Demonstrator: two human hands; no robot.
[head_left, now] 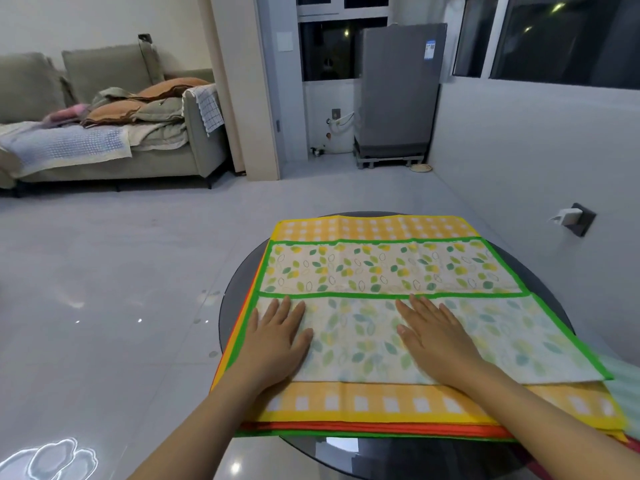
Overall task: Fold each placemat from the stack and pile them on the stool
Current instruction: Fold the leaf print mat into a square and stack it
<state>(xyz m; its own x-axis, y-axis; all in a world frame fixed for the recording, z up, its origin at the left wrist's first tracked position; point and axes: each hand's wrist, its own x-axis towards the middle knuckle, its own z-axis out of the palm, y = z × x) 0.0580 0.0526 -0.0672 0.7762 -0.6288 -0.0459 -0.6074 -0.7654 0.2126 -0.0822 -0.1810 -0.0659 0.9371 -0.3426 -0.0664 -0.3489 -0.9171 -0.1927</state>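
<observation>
Both sets of fingers lie straight and flat, grasping nothing: the left hand [277,341] presses the near-left part of the folded flap, the right hand [438,336] presses near its middle. Under them is the green-bordered, leaf-printed fabric placemat [388,268], its near half turned over toward the far side so the paler underside faces up. It lies on top of the stack of yellow-checked and orange-edged placemats [381,403], which covers most of the round dark glass table [239,289]. I judge this to be the 1st fold being smoothed down. The next move likely calls for gripping one side edge and folding across. No stool is in view, so where the pile goes cannot be told.
</observation>
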